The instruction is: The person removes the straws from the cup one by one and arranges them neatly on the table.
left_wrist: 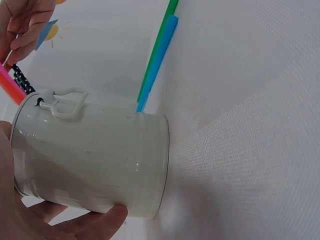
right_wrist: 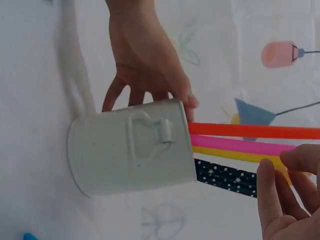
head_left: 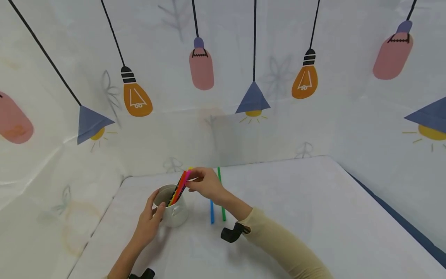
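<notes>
My left hand [head_left: 149, 224] grips a pale, off-white metal cup [head_left: 175, 217] around its side, the thumb near the rim. The cup has a wire-like handle [left_wrist: 70, 103] and stands slightly tilted on the table. Leaning out of its mouth are an orange-red stick [right_wrist: 250, 131], a pink stick [right_wrist: 232, 144], a yellow stick [right_wrist: 220, 153] and black sticks with white stars and dots [right_wrist: 225, 177]. At their upper ends, my right hand [head_left: 207, 185] pinches the pink and yellow sticks; the fingers partly hide which is held. Their lower ends are hidden inside the cup.
A blue stick [head_left: 211, 212] and a green stick [head_left: 223, 214] lie on the white table [head_left: 296, 217], right of the cup. Behind stands a white cloth backdrop [head_left: 226, 135] printed with hanging lamps. The table's right edge borders a dark blue strip [head_left: 393, 213].
</notes>
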A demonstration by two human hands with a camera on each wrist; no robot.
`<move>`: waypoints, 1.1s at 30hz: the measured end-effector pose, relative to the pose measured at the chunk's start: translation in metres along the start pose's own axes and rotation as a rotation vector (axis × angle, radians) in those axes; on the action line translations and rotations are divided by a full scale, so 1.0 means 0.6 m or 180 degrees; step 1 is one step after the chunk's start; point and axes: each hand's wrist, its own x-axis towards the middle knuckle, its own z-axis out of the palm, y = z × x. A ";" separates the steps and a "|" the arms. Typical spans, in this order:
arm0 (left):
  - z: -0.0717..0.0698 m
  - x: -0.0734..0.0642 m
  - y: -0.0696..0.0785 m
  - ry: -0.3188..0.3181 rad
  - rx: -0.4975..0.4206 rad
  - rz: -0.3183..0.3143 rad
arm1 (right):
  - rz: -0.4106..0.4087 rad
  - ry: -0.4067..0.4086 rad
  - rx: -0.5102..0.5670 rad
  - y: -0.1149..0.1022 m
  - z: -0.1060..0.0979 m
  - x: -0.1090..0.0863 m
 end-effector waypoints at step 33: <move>0.000 0.002 0.005 0.0017 0.0084 0.0090 | -0.1492 0.0625 0.0517 -0.063 -0.085 0.022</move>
